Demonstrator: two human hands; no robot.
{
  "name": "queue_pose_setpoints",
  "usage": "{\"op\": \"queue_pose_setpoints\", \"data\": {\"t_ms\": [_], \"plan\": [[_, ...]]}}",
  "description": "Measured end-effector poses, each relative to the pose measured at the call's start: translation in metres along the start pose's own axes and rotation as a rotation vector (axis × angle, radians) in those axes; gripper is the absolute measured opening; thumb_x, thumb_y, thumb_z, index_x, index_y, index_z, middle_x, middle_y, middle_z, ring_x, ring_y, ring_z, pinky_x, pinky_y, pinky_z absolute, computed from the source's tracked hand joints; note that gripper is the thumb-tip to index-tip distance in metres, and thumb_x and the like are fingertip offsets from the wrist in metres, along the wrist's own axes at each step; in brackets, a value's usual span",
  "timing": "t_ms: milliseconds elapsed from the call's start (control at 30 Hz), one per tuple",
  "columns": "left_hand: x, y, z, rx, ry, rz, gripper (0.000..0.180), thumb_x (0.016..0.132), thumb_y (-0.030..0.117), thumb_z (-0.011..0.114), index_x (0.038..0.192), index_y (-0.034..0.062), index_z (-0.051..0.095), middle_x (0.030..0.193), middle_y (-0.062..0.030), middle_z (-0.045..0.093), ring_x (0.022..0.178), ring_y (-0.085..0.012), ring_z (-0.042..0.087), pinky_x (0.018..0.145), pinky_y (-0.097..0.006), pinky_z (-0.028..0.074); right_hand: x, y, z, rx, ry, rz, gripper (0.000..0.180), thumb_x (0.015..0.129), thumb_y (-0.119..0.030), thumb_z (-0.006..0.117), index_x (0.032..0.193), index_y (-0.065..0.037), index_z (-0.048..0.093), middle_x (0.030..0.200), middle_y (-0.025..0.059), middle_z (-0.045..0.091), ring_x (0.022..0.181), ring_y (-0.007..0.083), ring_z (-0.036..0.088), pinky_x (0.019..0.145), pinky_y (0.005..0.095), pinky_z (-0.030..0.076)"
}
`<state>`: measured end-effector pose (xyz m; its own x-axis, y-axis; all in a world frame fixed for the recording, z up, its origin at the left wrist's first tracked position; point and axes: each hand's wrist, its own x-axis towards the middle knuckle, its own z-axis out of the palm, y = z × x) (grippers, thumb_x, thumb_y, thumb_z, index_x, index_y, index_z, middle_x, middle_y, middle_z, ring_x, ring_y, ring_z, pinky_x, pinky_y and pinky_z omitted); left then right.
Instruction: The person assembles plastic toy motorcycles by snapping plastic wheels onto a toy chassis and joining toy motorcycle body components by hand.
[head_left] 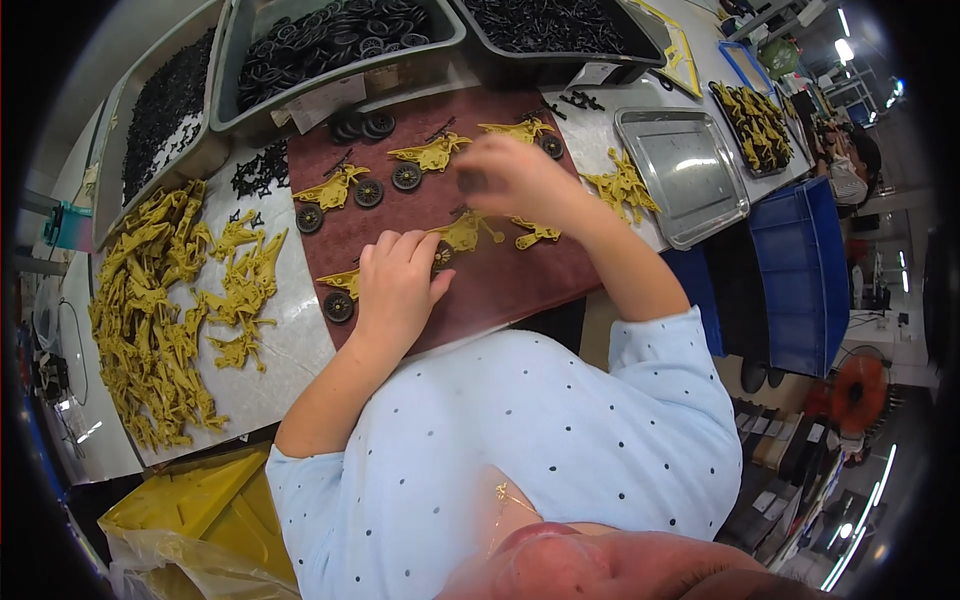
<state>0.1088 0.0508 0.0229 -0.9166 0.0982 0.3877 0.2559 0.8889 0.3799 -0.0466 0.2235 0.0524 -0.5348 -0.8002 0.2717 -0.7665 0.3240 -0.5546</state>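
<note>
My left hand (pixel 395 285) rests low on the dark red mat (pixel 500 290), fingers curled. Between its fingertips and thumb sits a black spoked wheel (pixel 442 256), right beside a yellow toy motorbike body (pixel 468 232). Another yellow body (pixel 338 279) with a wheel (pixel 339 306) is partly covered by that hand. Over the mat's right side, my right hand (pixel 525 185) is blurred, its fingers bent around something dark that I cannot make out. Along the mat's far part lie yellow bodies with black wheels (pixel 368 192). A small yellow piece (pixel 535 233) is below my right wrist.
Yellow bodies are heaped (pixel 150 320) on the table at left. Behind the mat stand grey bins of black wheels (pixel 335 40) and small black parts (pixel 540 25). A clear tray (pixel 685 175), a filled black tray (pixel 752 125) and a blue crate (pixel 800 275) are at right.
</note>
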Motion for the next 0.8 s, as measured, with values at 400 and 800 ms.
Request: {"op": "queue_pose_setpoints", "data": {"t_ms": [400, 800], "plan": [[-0.007, 0.000, 0.010, 0.057, -0.005, -0.010, 0.043, 0.061, 0.017, 0.080, 0.100, 0.0025, 0.065, 0.099, -0.0053, 0.063, 0.089, -0.0232, 0.055, 0.075, -0.036, 0.041, -0.073, -0.008, 0.021, -0.069, -0.027, 0.112, 0.044, 0.070, -0.008, 0.074, 0.111, -0.004, 0.060, 0.109, 0.0107, 0.060, 0.103, 0.0282, 0.057, 0.088, 0.0364, 0.048], [-0.010, 0.001, 0.012, 0.048, 0.005, -0.010, 0.044, 0.060, 0.019, 0.080, 0.098, 0.0026, 0.065, 0.096, -0.0049, 0.063, 0.090, -0.0221, 0.053, 0.076, -0.036, 0.040, -0.070, -0.007, 0.028, -0.157, -0.064, 0.084, 0.038, 0.068, -0.010, 0.074, 0.103, -0.002, 0.063, 0.102, 0.0103, 0.062, 0.098, 0.0283, 0.056, 0.087, 0.0372, 0.047]]}}
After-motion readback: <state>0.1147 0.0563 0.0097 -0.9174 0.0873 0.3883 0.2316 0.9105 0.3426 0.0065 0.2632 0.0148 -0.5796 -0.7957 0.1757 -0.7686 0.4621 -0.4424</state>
